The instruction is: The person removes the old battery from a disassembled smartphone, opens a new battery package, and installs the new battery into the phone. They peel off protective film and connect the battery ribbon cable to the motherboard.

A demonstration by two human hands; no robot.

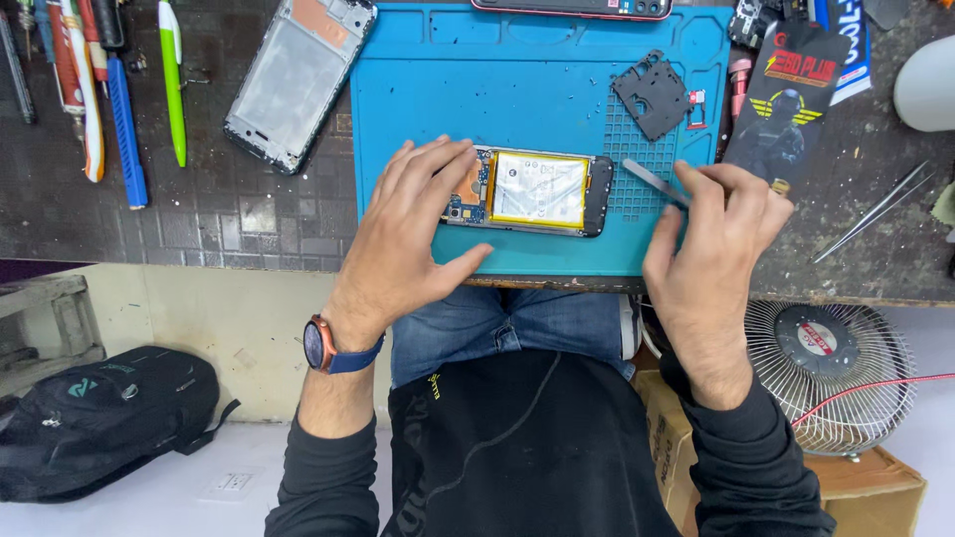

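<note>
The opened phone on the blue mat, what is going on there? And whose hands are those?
The picture comes from a camera worn on a person's head, looking down at their own two hands. The left hand presses on an opened phone, its back cover off so you see the yellow-edged battery. The right hand holds thin metal tweezers beside the phone. Everything lies on a blue work mat. Nearby are a black inner cover plate, a spare phone frame and pens.

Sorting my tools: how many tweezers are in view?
2. One pair of tweezers is in the right hand, over the blue mat; another pair lies on the bench, right. Others may be hidden.
</note>
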